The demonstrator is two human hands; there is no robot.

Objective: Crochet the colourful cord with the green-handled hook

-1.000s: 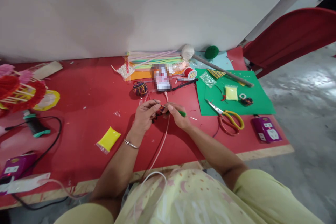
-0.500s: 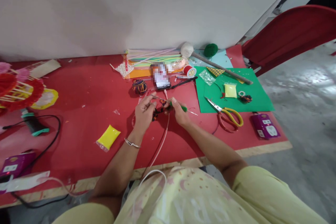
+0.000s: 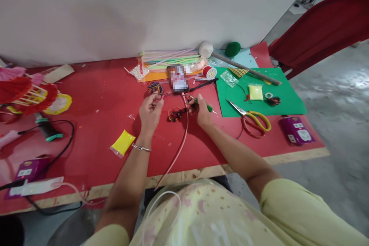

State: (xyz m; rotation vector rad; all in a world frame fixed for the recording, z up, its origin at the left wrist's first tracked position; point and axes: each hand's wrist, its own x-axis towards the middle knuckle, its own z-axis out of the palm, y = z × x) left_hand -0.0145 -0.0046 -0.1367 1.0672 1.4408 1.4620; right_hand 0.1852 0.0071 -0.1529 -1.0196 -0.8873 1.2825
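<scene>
My right hand is closed around a green-handled crochet hook, whose thin metal end points up and left. A small dark multicoloured piece of yarn work hangs beside that hand, partly hidden by its fingers. My left hand, fingertips pinched on a thin yarn strand, is just below the multicoloured yarn ball. The strand appears to run toward the hook. Between the hands, a pale cable leads up to a phone with a blurred screen.
Scissors lie partly on a green sheet at right, by a purple power box. A yellow packet is left of my arm. Pipe cleaners and a red thread spool lie behind. Paper crafts stand far left.
My left hand has moved left and away from the right, drawing out the yarn strand. The yarn work between the hands is now more exposed. The view has shifted slightly.
</scene>
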